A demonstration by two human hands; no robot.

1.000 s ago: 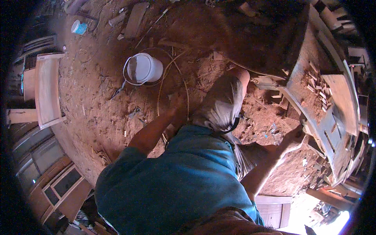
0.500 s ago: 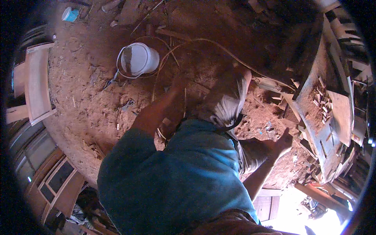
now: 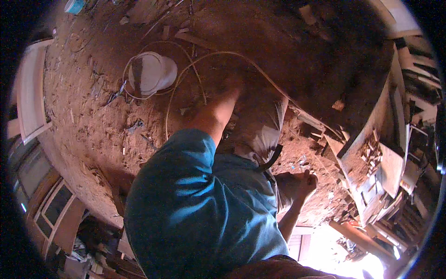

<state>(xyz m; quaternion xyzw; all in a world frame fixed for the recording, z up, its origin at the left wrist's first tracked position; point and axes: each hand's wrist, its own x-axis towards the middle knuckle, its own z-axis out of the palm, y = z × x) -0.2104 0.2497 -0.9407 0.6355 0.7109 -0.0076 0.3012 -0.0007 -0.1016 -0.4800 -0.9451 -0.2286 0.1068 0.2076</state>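
Observation:
My left forearm reaches forward over my lap, and my left hand (image 3: 238, 89) is lost in deep shadow and blur, so its fingers do not show. My right hand (image 3: 306, 183) is beside my right leg with the fingers curled in; whatever it may hold is hidden. A white bucket (image 3: 162, 74) with a wire handle lies left of my left hand. Beside the bucket, a long thin bent cane or hose (image 3: 253, 63) loops past my left hand toward the right. A dark strap-like strip (image 3: 273, 159) sticks out at my waist, and pale trousers (image 3: 268, 137) cover my leg.
Reddish bare earth (image 3: 88, 116) spreads to the left. At right, a slanted board (image 3: 364, 188) carries wood scraps and offcuts. Wooden frames (image 3: 32, 93) stand along the left edge, and a small blue-and-white tub (image 3: 74, 6) is at top left. Bright light enters at lower right.
My right hand has drawn in toward my leg, its fingers now curled. My left arm has swung rightward and forward into the shadow. The whole view has shifted slightly.

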